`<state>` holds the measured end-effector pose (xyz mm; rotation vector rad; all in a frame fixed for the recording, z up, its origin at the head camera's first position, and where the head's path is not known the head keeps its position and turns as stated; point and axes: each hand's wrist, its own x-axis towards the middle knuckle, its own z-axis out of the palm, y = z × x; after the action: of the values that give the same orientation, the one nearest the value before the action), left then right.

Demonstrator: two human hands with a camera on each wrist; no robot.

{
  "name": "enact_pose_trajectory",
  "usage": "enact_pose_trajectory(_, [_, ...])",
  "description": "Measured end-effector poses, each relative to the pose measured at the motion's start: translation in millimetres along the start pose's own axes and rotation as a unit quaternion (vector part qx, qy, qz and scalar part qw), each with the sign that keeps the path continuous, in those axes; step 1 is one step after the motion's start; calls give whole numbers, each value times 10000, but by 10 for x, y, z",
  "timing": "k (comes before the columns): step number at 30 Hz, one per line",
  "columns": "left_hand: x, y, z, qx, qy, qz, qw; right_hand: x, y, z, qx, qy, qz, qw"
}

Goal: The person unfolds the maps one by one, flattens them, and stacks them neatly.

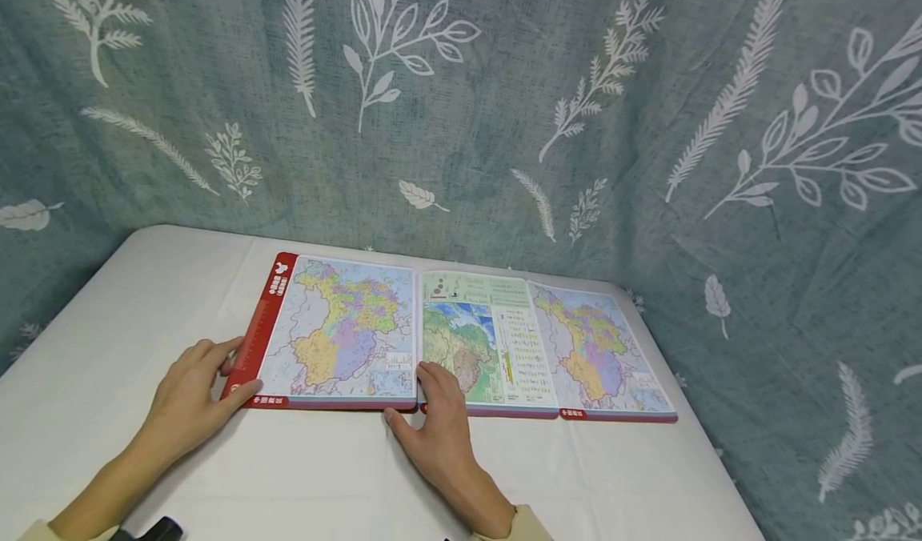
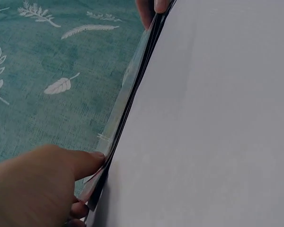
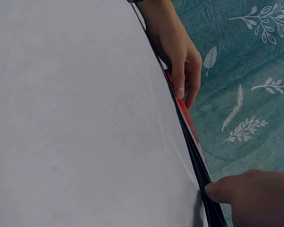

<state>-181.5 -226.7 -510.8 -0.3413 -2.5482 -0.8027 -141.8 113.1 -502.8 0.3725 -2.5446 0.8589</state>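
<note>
Three laminated maps lie side by side on the table. At the left map [image 1: 346, 329], with a red strip along its left side, both of my hands are at work. My left hand [image 1: 193, 393] holds its near left corner, the thumb [image 2: 87, 163] on top and the other fingers at the left edge. At the near right corner my right hand [image 1: 442, 429] grips the map, thumb [image 3: 220, 189] against the front edge and fingers by the right side. The middle map [image 1: 515, 349], partly green, adjoins it, and the right map [image 1: 598, 349] lies farther right.
A white cloth covers the table [image 1: 317, 477]. Behind and to the right hangs a green curtain [image 1: 490, 117] with white leaf prints. A small black object [image 1: 164, 529] shows at the bottom edge, near my left wrist.
</note>
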Motion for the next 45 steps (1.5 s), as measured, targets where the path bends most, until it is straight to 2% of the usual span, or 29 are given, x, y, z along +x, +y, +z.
enact_pose_trajectory(4, [-2,27,22,37,-130,17,9999,-15,11,-16,-60,-12,31,10000])
enact_pose_trajectory(14, [-17,46,30,165,-209,6,9996,-31,22,-37,-111,-125,63,9998])
enact_pose_trajectory(23, [-14,30,59,138,63,283,9995,-34,26,-43,-95,-67,87,9999])
enact_pose_trajectory(28, [-24,58,55,80,-13,198,9998,-42,22,-38,0,16,60,10000])
enact_pose_trajectory(31, [-32,60,54,-33,59,282,9996,-39,12,-43,267,17,220,9994])
enact_pose_trajectory(34, [-33,54,46,-92,146,413,9990,-31,-10,-52,793,-13,551,9953])
enact_pose_trajectory(40, [-25,40,44,-126,126,539,9984,-16,-24,-53,1948,-9,1190,9736])
enact_pose_trajectory(45, [-26,37,44,-149,143,562,9982,-16,-9,-43,2389,-26,1343,9617])
